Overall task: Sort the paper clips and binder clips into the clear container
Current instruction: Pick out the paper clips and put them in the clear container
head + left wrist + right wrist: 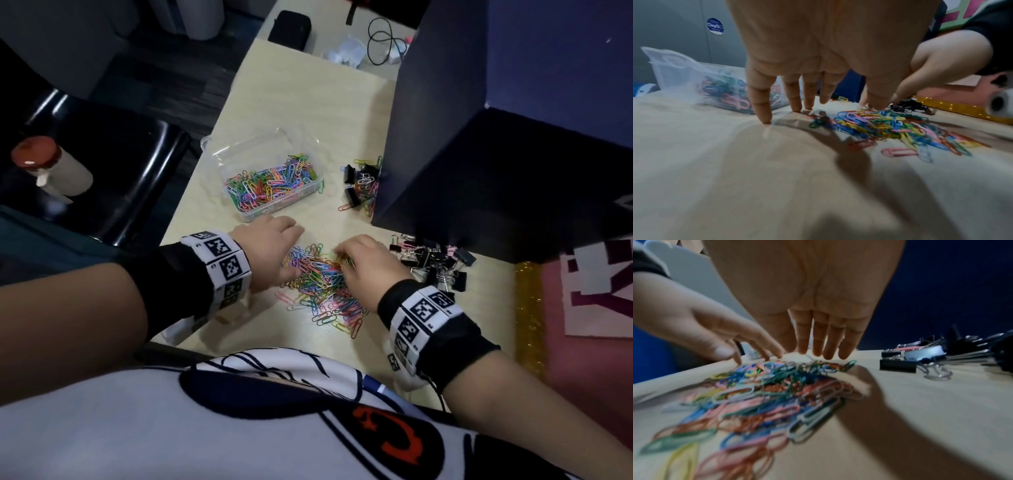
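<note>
Paper clips (pixel 325 287) in many colours lie in a loose heap on the pale bench (pixel 308 102), nearest the person's body, and both hands reach down into them. The left hand (pixel 270 253) is at the heap's left edge with its grip open: in the left wrist view the fingers (pixel 760 100) are straight and spread, their tips touching the bench top just beside the clips. The right hand (pixel 370 270) is on the heap's right side; in the right wrist view its fingers (pixel 828 340) hang straight, close together, tips just over the far edge of the heap, so this grip is also open and holds nothing that can be seen.

Just right of the right hand lies a cluster of black binder clips (pixel 435 263) with silver wire handles, some touching each other.

Beyond the left hand stands the clear container (pixel 270 181), its lid open and tilted back, with a layer of coloured paper clips inside.

Right of the container, against a dark blue box (pixel 479 154), sits a smaller mixed pile (pixel 363 188) of black binder clips and coloured paper clips.

At the bench's far end are a black pouch (pixel 289 31) and a looped black cord (pixel 383 41).
</note>
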### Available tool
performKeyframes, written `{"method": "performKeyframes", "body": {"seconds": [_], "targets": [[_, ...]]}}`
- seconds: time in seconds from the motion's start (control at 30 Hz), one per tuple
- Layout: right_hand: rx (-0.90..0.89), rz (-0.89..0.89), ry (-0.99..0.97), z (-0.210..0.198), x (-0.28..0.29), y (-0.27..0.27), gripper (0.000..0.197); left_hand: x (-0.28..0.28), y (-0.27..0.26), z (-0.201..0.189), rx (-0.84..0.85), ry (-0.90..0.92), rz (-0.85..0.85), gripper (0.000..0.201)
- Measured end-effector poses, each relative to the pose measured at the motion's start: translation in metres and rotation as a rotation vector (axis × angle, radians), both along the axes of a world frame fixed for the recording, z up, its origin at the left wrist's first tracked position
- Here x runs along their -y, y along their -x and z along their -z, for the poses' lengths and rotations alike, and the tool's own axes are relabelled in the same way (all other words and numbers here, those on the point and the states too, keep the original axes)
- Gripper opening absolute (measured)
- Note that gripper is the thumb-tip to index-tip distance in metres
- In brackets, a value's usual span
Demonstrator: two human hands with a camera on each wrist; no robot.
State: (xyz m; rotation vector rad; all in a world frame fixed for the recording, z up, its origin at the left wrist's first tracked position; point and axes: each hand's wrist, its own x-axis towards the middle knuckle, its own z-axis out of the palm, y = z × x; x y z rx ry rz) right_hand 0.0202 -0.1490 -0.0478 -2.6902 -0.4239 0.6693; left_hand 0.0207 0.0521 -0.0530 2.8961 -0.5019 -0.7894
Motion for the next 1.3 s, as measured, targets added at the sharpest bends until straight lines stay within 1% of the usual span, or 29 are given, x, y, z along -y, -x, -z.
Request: {"method": "performKeyframes", "body": {"seconds": [0.03,0.07,0.1,0.13,0.17,0.2,0.27,0.33,0.4,0.47,0.5,0.57,0.63,0.77,0.87,0.97,1.13,1.23,1.3], "targets": [[0.005,0.05,0.01,-0.003,0.002,0.0,0.039,-0.001,0.002,0.0,-0.016,-0.014,0.009,0.084],[-0.032,0.108,0.055,-0.005,0.003,-0.001,0.051,-0.001,0.005,-0.001,-0.041,-0.022,0.026,0.089],[-0.108,0.162,0.124,-0.007,0.004,-0.001,0.068,-0.001,0.009,-0.002,-0.07,-0.029,0.047,0.096],[-0.195,0.197,0.207,-0.009,0.004,0.002,0.084,0.0,0.013,-0.003,-0.092,-0.039,0.078,0.102],[-0.257,0.205,0.275,-0.011,0.002,0.006,0.096,0.003,0.016,-0.002,-0.1,-0.057,0.117,0.106],[-0.283,0.197,0.31,-0.01,0.0,0.011,0.103,0.006,0.019,-0.001,-0.095,-0.075,0.151,0.106],[-0.252,0.171,0.284,-0.004,-0.008,0.021,0.107,0.012,0.02,0.003,-0.069,-0.073,0.152,0.098],[-0.187,0.169,0.187,0.002,-0.015,0.025,0.099,0.017,0.016,0.005,-0.06,-0.014,0.099,0.088],[-0.144,0.192,0.09,0.005,-0.02,0.025,0.078,0.02,0.01,0.005,-0.059,0.04,0.068,0.077],[-0.115,0.183,0.05,0.006,-0.023,0.024,0.055,0.021,0.004,0.005,-0.069,0.068,0.061,0.063],[-0.099,0.172,0.039,0.005,-0.024,0.023,0.046,0.021,0.002,0.005,-0.075,0.077,0.061,0.056],[-0.086,0.162,0.04,0.004,-0.024,0.02,0.039,0.02,-0.002,0.005,-0.066,0.083,0.072,0.044],[-0.081,0.173,0.053,0.003,-0.024,0.014,0.036,0.017,-0.006,0.004,-0.049,0.097,0.075,0.038],[-0.053,0.223,0.075,0.001,-0.024,0.003,0.032,0.012,-0.011,0.001,0.018,0.148,0.055,0.032],[-0.034,0.265,0.065,-0.001,-0.023,-0.002,0.028,0.007,-0.017,-0.007,0.07,0.19,0.013,0.03],[-0.026,0.276,0.052,-0.004,-0.027,-0.008,0.029,-0.006,-0.033,-0.021,0.147,0.244,-0.048,0.03],[-0.04,0.288,0.055,-0.008,-0.032,-0.012,0.032,-0.031,-0.063,-0.037,0.258,0.302,-0.202,0.037],[-0.047,0.314,0.051,-0.008,-0.035,-0.014,0.032,-0.046,-0.069,-0.032,0.245,0.259,-0.244,0.051],[-0.037,0.341,0.029,-0.009,-0.037,-0.016,0.028,-0.049,-0.063,-0.027,0.256,0.184,-0.228,0.049]]}}
